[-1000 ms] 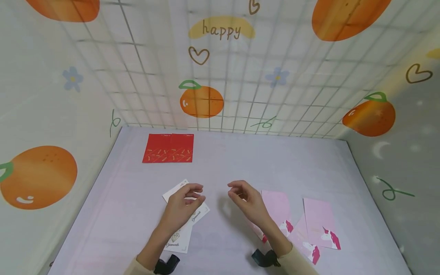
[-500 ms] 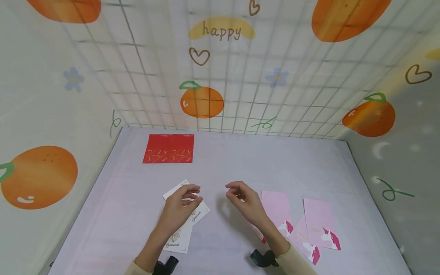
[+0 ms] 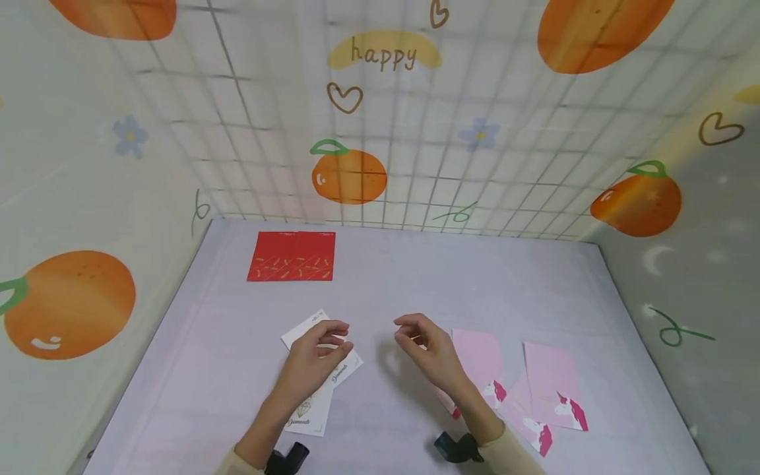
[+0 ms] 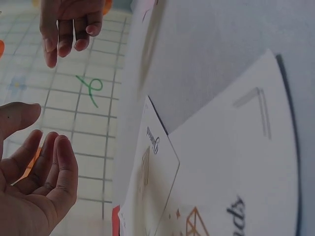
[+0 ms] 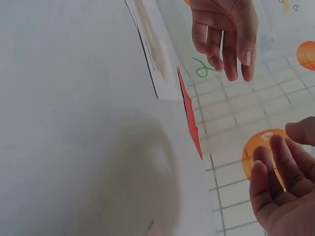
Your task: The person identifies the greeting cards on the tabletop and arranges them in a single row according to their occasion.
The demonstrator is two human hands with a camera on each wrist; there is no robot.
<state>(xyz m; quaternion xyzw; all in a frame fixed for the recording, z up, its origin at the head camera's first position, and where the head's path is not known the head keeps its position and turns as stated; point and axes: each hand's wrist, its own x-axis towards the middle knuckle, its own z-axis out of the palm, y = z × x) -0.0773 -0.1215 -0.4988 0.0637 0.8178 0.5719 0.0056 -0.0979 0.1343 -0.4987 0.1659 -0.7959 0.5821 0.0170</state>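
My left hand (image 3: 315, 356) hovers over two overlapping white cards (image 3: 315, 412) printed with a gold diamond and the word "Diamonds". Its fingers are loosely curved and nothing is between them. Across from it, my right hand (image 3: 430, 349) is held above the table, also with relaxed, bent fingers and nothing in them. Several pink cards (image 3: 477, 356) with a unicorn in one corner lie to its right, one partly hidden under the forearm. In the left wrist view, a white card (image 4: 236, 147) lies large in front, the left hand's fingers raised clear of it.
Two red cards (image 3: 291, 256) with gold marks lie side by side toward the table's back left. The pale table (image 3: 439, 277) ends at a gridded curtain (image 3: 415, 178) printed with oranges. A black wrist device (image 3: 458, 447) sits on each forearm.
Both hands stay nearly in place, shifting only slightly. The cards have not moved.
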